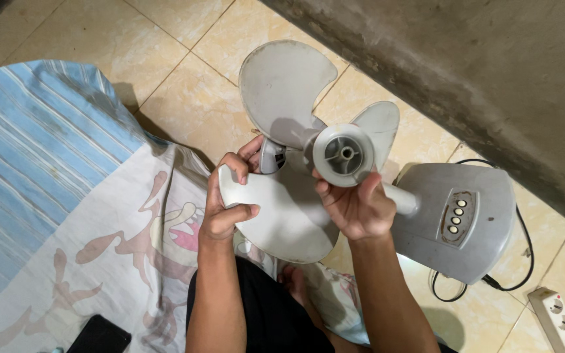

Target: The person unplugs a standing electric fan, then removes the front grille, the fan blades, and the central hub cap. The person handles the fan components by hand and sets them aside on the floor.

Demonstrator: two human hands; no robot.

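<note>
A: Step? Where's the fan blade [282,209]?

B: I see it at the lap, above the fan base [465,229]; left hand [223,202] clamped on one blade edge; right hand [354,209] fingers curled under the hub [343,155]; I judge fitting; next needs a steady straight hub motion.

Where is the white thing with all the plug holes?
In the head view, the white power strip lies on the tiled floor at the bottom right corner, just right of the grey fan base and its black cord.

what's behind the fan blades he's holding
Behind the fan blades a grey stem runs to the fan base on the floor tiles. The motor housing is mostly covered.
</note>
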